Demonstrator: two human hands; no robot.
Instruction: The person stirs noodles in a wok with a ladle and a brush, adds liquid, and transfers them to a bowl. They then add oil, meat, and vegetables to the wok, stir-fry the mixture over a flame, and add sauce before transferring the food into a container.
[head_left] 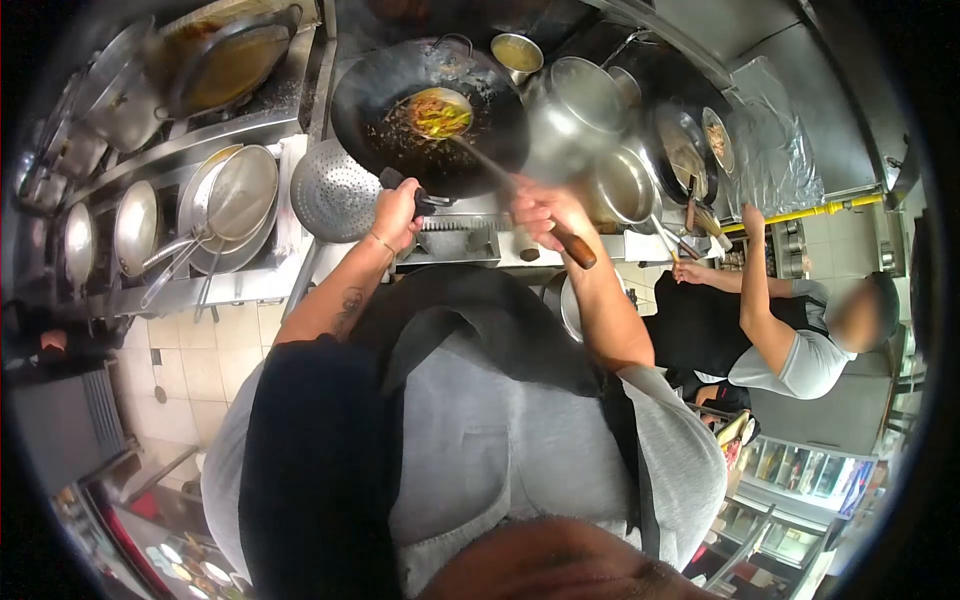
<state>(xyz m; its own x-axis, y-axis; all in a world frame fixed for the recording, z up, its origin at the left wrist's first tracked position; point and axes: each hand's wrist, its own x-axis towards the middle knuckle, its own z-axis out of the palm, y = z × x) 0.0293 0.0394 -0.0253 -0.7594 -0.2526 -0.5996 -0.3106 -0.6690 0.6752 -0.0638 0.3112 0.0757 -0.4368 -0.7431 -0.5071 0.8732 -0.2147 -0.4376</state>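
Note:
A large black wok (370, 115) sits on the range at top centre. My left hand (397, 212) is closed round a black cloth or grip (425, 200) at the wok's near edge. My right hand (548, 212) is wrapped round the long handle of a ladle (455, 101), whose wooden end (575, 250) sticks out below the fist. Yellow, green and reddish food (432, 117) lies in and around the ladle's bowl inside the wok. The right fingers are slightly blurred.
A perforated strainer (335, 190) is left of the wok. Pans and sieves (243, 190) stand farther left. Right are steaming steel pots (622, 185) and a smaller wok (680, 150). A co-worker (790, 340) stands at the right. A small pot (517, 55) is behind.

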